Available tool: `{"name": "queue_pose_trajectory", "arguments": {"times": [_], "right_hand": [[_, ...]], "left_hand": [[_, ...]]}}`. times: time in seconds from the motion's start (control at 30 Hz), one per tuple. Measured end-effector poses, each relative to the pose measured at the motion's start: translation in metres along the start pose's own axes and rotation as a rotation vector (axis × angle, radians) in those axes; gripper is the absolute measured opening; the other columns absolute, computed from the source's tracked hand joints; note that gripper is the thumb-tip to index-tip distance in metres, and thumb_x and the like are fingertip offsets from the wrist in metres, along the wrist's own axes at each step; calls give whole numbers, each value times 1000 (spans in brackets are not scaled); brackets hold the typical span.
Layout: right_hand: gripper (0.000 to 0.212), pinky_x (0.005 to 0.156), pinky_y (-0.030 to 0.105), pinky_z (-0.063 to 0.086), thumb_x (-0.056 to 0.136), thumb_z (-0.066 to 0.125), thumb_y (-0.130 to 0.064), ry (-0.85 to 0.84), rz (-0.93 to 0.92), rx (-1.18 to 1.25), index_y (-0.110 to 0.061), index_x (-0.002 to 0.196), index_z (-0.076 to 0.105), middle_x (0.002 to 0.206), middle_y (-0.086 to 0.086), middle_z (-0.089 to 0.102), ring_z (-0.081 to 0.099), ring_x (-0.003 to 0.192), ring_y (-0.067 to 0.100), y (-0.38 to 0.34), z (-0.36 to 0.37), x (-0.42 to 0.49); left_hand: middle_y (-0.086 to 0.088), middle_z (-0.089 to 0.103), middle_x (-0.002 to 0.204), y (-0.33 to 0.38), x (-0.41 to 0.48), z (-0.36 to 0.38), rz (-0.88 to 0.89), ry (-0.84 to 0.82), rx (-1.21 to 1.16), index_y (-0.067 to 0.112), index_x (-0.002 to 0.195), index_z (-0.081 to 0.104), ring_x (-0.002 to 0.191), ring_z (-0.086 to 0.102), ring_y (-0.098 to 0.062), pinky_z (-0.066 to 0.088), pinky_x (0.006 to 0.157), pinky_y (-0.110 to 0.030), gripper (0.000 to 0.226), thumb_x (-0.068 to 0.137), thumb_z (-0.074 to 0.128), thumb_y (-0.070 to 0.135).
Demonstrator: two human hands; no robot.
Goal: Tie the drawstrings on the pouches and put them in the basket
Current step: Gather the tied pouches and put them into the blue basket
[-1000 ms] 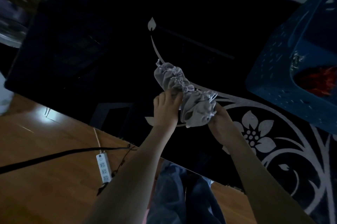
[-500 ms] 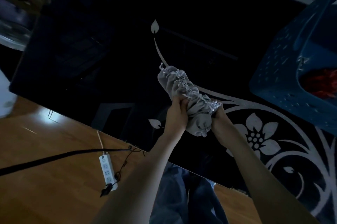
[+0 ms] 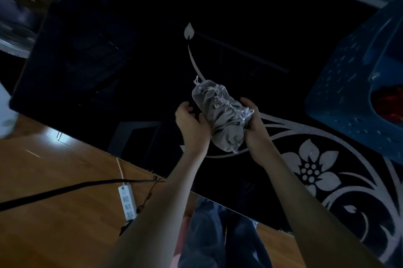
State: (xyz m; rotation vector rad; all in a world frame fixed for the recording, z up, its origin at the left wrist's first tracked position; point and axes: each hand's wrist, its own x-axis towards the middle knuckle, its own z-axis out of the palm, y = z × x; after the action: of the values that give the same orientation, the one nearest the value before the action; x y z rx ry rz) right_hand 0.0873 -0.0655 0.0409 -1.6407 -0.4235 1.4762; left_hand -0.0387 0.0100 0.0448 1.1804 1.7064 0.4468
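Observation:
A bundle of several grey drawstring pouches (image 3: 220, 113) with white cords hangs above the dark floral rug (image 3: 311, 169). My right hand (image 3: 255, 128) grips the bundle from the right side, fingers curled round it. My left hand (image 3: 192, 123) cups the bundle's left side with curled fingers, the fingertips near the fabric; whether it grips firmly is unclear. The blue plastic basket (image 3: 340, 93) stands at the right edge, with something red inside it.
A wooden floor (image 3: 54, 213) lies at the lower left with a white power strip (image 3: 127, 201) and a black cable (image 3: 54, 191) across it. My jeans-clad legs (image 3: 218, 235) show at the bottom. Dim furniture fills the upper left.
The hands have lifted the pouch bundle slightly off the rug and shifted grip. My left hand moved from over the bundle's middle to its left side.

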Motion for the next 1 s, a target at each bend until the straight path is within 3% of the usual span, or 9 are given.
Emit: {"name": "queue_pose_trajectory", "arguments": {"times": [0.1,0.17,0.33,0.57,0.63,0.7,0.8,0.87,1.0], "right_hand": [[72,84,19,49,95,55,-11,31,47,-35,-32,149,11,115,-20,54,57,106,-2,2,1,9],[63,81,18,48,96,53,-12,27,61,-75,-26,147,20,111,-21,53,56,103,-2,2,3,15],[30,82,35,51,92,44,-3,164,87,34,-13,118,54,96,-3,62,61,93,17,0,13,23],[22,66,25,51,97,43,-11,174,36,51,-13,93,64,87,3,66,63,79,16,-5,7,5],[28,56,25,49,97,42,-13,125,13,85,5,83,59,74,13,61,58,66,21,-6,2,2],[29,49,19,48,99,38,-3,104,60,142,0,78,57,59,2,64,60,55,13,-3,-4,-3],[17,44,16,48,97,43,-9,30,68,281,-6,101,59,71,-2,68,62,56,8,0,-14,-13],[34,49,18,50,91,49,-25,-39,43,333,-2,114,56,84,5,69,67,64,11,-2,-19,-15],[38,67,25,54,95,45,-28,-54,74,311,-2,123,52,97,-1,73,68,91,18,-1,-27,-13]], "left_hand": [[-8,20,148,-1,26,1,-100,-146,173,10,147,23,133,32,-23,36,98,-26,59,96,51,9],[-7,22,148,2,37,2,-77,-234,153,14,147,25,135,27,-23,35,101,-30,58,96,53,21],[-9,57,111,4,53,8,-59,-272,105,21,98,51,109,54,-29,50,90,-52,24,88,58,42],[-1,61,93,6,48,-1,-74,-206,-48,12,102,57,81,58,-12,47,68,-25,22,101,40,25],[-2,61,91,6,51,-6,-75,-182,-76,13,99,56,79,57,-12,45,66,-25,21,101,40,26],[-10,63,91,6,56,-7,-98,-212,-67,10,95,58,79,59,-18,46,67,-31,25,100,41,28],[-19,67,97,6,57,-3,-126,-344,-15,9,97,62,84,63,-31,53,76,-48,31,96,46,36],[-23,67,100,2,55,2,-158,-471,35,8,97,63,90,65,-36,52,84,-54,31,95,47,35],[-20,63,97,7,45,5,-263,-635,-43,4,96,61,88,63,-30,58,73,-31,21,101,43,13]]}}
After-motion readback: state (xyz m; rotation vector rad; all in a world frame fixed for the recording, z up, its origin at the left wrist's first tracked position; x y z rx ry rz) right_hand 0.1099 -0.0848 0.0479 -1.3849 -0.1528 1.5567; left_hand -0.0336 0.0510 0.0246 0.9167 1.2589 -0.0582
